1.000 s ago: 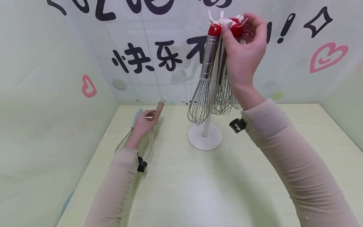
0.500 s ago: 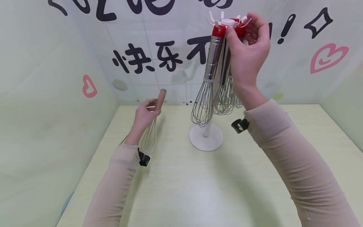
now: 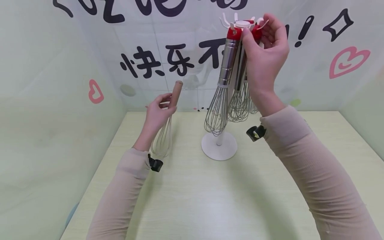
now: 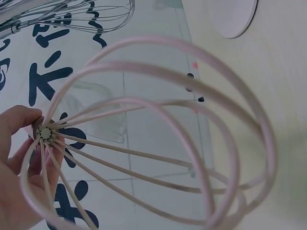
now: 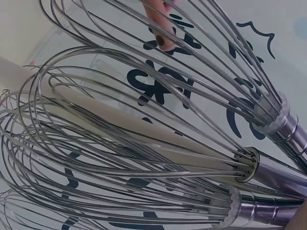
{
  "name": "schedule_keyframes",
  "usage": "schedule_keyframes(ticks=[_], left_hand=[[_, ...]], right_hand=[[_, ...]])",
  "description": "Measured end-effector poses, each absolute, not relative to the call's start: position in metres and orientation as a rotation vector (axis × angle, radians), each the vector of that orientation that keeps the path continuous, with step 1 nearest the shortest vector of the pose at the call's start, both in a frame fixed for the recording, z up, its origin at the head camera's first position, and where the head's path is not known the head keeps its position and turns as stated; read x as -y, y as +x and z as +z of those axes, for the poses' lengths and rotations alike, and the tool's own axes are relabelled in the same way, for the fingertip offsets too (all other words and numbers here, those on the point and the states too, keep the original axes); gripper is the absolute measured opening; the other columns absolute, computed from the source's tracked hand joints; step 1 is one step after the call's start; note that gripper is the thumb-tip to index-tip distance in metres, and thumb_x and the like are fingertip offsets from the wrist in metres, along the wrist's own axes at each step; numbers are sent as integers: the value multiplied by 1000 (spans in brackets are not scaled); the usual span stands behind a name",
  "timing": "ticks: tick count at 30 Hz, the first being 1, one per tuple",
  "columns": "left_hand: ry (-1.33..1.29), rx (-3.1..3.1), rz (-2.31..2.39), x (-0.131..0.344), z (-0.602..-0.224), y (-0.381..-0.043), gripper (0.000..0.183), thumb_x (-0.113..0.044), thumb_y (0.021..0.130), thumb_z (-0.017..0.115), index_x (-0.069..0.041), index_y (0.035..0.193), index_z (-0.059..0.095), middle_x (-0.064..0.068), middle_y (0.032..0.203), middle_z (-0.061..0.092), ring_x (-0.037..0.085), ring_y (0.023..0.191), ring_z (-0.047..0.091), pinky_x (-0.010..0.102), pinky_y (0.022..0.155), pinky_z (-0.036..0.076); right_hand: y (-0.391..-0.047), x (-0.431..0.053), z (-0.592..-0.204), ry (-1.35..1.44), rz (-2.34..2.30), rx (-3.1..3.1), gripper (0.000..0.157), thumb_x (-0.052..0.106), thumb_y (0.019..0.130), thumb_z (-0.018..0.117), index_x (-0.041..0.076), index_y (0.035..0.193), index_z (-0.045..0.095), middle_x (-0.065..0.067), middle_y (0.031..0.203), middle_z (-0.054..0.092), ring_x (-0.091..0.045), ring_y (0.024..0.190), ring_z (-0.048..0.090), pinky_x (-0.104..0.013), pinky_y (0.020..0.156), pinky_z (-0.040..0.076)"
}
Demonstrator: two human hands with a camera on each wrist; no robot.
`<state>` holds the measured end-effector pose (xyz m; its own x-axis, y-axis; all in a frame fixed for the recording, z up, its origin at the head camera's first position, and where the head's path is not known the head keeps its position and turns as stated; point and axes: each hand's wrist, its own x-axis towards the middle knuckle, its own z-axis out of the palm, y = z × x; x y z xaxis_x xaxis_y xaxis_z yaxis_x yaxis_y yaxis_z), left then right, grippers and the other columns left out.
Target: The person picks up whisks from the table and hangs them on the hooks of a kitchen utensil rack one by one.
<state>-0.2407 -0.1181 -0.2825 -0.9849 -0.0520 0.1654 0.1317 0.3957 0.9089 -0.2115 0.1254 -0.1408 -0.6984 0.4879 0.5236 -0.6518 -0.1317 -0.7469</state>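
In the head view my left hand (image 3: pixel 158 111) grips the brown handle of a whisk (image 3: pixel 177 94) with its pale wire loops hanging down, clear of the table. The left wrist view looks along those pale loops (image 4: pixel 216 96) toward the handle end. My right hand (image 3: pixel 265 56) holds the top of a white whisk stand (image 3: pixel 242 23), thumb and fingers around a red-ended handle there. Several steel whisks with red ends hang from its hooks, such as the front whisk (image 3: pixel 227 63). In the right wrist view their wire loops (image 5: pixel 120 124) fill the frame; the right fingers are hidden there.
The stand's round white base (image 3: pixel 219 146) rests on the pale wooden table (image 3: pixel 192 196). Behind it rises a backdrop (image 3: pixel 180 33) with black lettering, and a pale side wall (image 3: pixel 45 133) runs along the left. White hooks (image 3: pixel 223 20) stick out on the stand's left.
My left hand has lifted the brown-handled whisk up and a little to the right. A blue-handled whisk beside it has gone out of sight. The right hand and stand top have shifted slightly right.
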Motion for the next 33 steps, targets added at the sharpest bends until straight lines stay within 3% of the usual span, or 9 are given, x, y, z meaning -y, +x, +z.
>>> schedule_keyframes(ticks=[15,21,33], left_hand=[[-133,2330,-1742,98,-252,-231,49,-8,87,66,-13,134,53,7,131,57,20,115,58,33,96,52],[-192,2277,-1762,89,-242,-228,49,-5,86,66,-11,133,53,9,131,57,22,113,58,32,100,51],[-316,2168,-1812,70,-223,-217,47,-2,86,65,-9,131,55,9,128,58,18,106,59,28,96,54]], right_hand=[[-219,-138,-143,236,1952,1403,36,1,83,67,0,118,59,-1,96,56,-13,94,52,-18,92,47],[-227,-143,-144,248,1992,1386,35,-1,82,68,0,116,61,-2,95,57,-14,92,53,-19,90,48],[-236,-151,-145,276,2054,1394,38,-1,81,70,1,118,61,-2,98,60,-13,95,55,-18,92,48]])
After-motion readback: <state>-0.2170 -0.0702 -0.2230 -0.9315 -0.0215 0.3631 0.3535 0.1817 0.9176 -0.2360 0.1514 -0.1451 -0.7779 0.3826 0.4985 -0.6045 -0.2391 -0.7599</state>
